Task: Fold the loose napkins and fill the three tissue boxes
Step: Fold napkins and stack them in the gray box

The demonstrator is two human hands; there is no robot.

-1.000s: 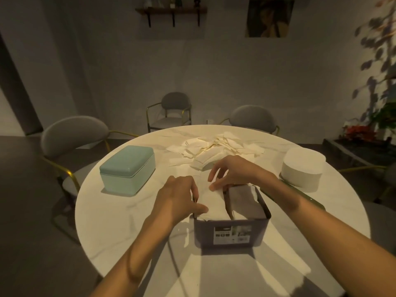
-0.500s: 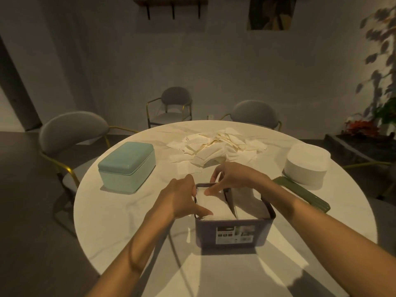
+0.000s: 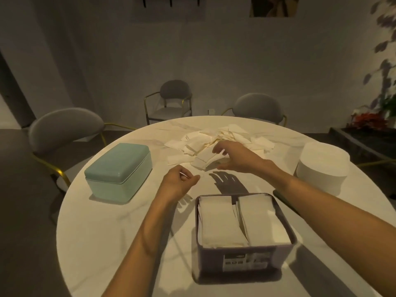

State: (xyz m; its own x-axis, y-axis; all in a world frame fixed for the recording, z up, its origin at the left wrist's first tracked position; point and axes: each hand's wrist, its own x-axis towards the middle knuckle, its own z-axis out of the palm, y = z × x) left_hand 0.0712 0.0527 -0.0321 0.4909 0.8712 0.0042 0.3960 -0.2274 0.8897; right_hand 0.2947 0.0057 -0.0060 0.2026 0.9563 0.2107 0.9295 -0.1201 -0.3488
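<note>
Napkins (image 3: 216, 144) in the loose pile are reached by the right hand (image 3: 232, 156), grip spread wide for picking, while the left hand (image 3: 179, 184) is loosely curled, holding nothing.

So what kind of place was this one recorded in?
Probably a dim dining room, perhaps a small cafe or restaurant. A round marble-look table is ringed by matching grey chairs with gold frames, loose napkins are piled for refilling tissue boxes, and plants stand at the right wall.
</note>
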